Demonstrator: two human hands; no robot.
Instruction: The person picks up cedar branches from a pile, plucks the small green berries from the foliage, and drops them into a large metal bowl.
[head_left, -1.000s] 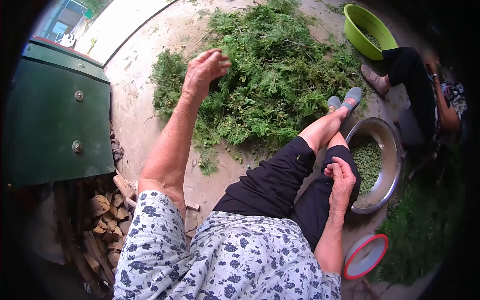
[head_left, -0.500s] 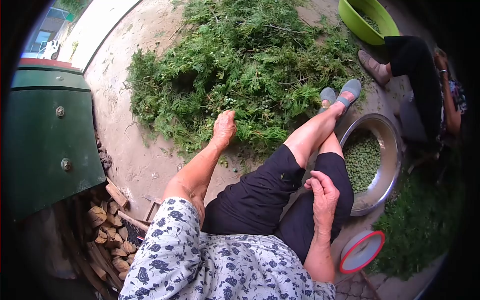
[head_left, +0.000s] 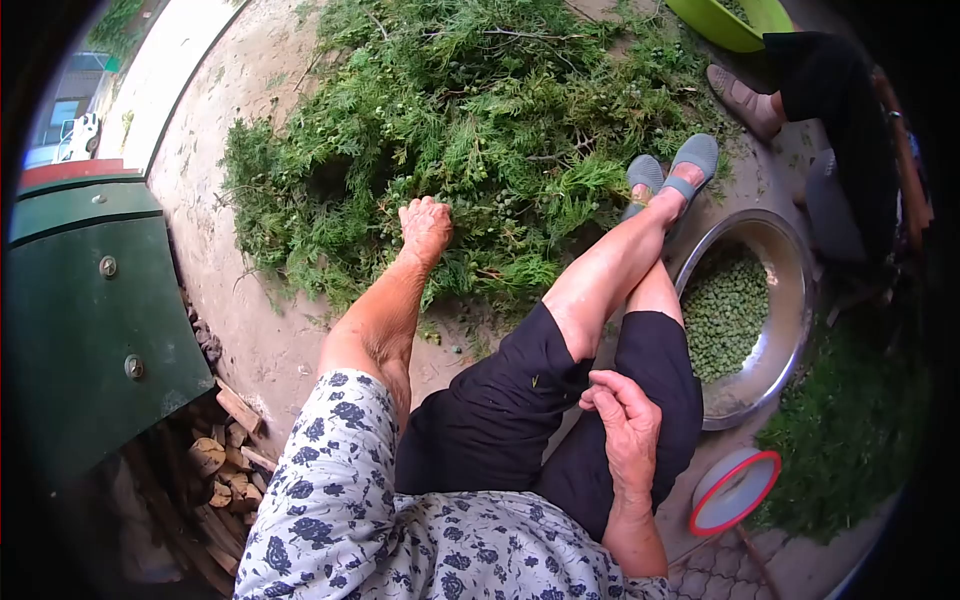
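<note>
- In the middle of the head view, the left hand (head_left: 425, 228) lies knuckles-up on the near edge of the pile of green branches (head_left: 480, 120). Its arm is stretched out straight, which seems to be what it takes to reach the pile from a seat.
- Its fingers bend down into the sprigs and the tips are hidden, so I cannot tell whether they have closed on any.
- Lower right of centre, the right hand (head_left: 625, 425) rests on the black-clad thigh. Its fingers are loosely curled and nothing shows in them, so it looks parked rather than at work.
- At the right, a steel bowl (head_left: 792, 300) sits on the ground just beside the crossed legs. It holds small green seeds (head_left: 725, 315), probably kept on that side to be close to the resting hand.
- A red-rimmed lid (head_left: 735, 490) lies below the bowl, apart from it.
- In the upper right, another person's shoe (head_left: 745, 100) and a green basin (head_left: 725, 25) sit at the far edge of the same pile.
- At the left stands a green metal box (head_left: 90, 320), with stacked firewood (head_left: 220, 470) beneath it.
</note>
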